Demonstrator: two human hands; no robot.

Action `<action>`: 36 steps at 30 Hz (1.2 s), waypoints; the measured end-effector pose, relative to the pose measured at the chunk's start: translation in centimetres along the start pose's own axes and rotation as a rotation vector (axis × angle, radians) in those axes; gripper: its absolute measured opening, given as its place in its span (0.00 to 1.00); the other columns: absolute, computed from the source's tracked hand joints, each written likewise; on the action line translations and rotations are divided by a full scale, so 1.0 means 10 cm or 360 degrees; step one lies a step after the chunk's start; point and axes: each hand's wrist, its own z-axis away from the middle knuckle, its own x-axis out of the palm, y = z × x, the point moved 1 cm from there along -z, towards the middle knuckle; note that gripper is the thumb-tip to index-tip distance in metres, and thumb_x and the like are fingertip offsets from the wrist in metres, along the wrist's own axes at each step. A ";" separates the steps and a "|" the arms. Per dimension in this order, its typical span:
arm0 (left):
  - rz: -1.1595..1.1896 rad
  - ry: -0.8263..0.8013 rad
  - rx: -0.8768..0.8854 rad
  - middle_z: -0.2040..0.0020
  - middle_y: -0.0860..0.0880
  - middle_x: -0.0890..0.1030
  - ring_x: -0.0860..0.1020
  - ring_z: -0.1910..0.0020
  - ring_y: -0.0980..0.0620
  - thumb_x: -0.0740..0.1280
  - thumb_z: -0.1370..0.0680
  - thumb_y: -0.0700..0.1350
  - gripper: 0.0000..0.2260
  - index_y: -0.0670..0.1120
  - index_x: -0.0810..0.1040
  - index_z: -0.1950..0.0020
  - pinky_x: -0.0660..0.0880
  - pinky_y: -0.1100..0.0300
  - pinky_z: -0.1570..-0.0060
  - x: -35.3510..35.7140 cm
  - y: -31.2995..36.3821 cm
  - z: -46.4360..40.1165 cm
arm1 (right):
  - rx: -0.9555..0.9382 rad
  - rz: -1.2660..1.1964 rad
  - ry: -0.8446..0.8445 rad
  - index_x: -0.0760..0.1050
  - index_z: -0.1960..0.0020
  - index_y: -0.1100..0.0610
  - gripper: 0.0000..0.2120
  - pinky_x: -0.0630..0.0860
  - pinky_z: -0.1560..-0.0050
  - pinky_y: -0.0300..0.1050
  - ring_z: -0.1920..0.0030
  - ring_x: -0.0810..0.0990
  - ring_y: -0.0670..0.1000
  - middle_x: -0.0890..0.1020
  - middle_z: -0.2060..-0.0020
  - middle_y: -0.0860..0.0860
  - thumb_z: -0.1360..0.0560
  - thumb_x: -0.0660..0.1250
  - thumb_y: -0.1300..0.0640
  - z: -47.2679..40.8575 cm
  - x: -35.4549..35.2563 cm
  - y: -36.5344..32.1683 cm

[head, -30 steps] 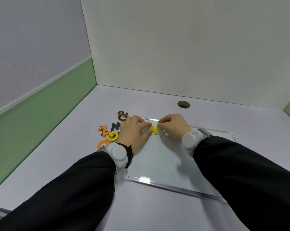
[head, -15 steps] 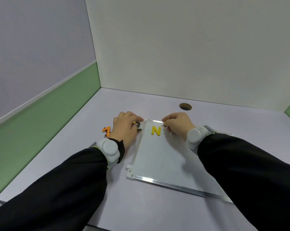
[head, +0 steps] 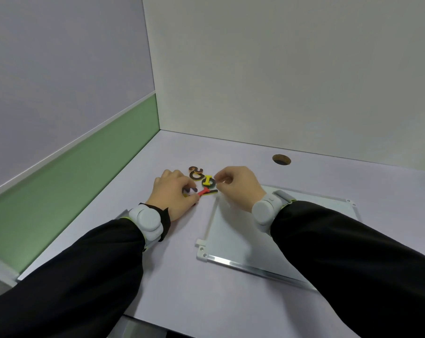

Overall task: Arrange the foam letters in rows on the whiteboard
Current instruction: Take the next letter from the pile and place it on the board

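Both hands shifted onto letters (head: 204,182) pile.

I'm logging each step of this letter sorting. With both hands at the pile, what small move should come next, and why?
Probably lift the red letter and carry it right onto the whiteboard. The left hand pinches its near end, so it looks ready to go, while the right hand hovers by the yellow I with curled fingers. The board's visible surface holds no letters.
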 end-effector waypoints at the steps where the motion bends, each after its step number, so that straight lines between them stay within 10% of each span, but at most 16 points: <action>1: -0.0035 -0.0017 0.0001 0.51 0.56 0.74 0.68 0.46 0.51 0.68 0.27 0.58 0.09 0.58 0.82 0.49 0.65 0.54 0.45 0.01 0.01 0.01 | -0.0017 0.0066 -0.0050 0.83 0.49 0.53 0.09 0.73 0.46 0.41 0.53 0.79 0.48 0.84 0.54 0.46 0.27 0.69 0.61 -0.01 0.06 -0.02; 9: -0.0149 -0.0052 0.0026 0.48 0.53 0.74 0.67 0.42 0.48 0.67 0.24 0.59 0.11 0.58 0.82 0.46 0.65 0.53 0.43 0.06 0.08 0.00 | 0.0080 0.0154 -0.0186 0.82 0.45 0.49 0.14 0.69 0.32 0.53 0.40 0.78 0.50 0.84 0.46 0.45 0.29 0.68 0.58 0.00 0.30 -0.04; 23: 0.0041 -0.0021 -0.0079 0.61 0.57 0.77 0.72 0.52 0.51 0.68 0.25 0.48 0.03 0.53 0.76 0.58 0.62 0.56 0.46 -0.05 0.10 0.07 | 0.0092 -0.0081 0.0027 0.82 0.45 0.56 0.13 0.76 0.39 0.49 0.46 0.82 0.52 0.85 0.49 0.52 0.26 0.65 0.65 0.02 0.10 0.03; 36: 0.0788 -0.0018 -0.0280 0.57 0.52 0.82 0.78 0.56 0.51 0.64 0.21 0.39 0.10 0.47 0.85 0.47 0.74 0.63 0.56 -0.17 0.09 0.10 | -0.0033 -0.0231 -0.0125 0.83 0.48 0.53 0.10 0.78 0.44 0.44 0.51 0.83 0.49 0.84 0.55 0.47 0.26 0.67 0.62 0.10 0.13 -0.13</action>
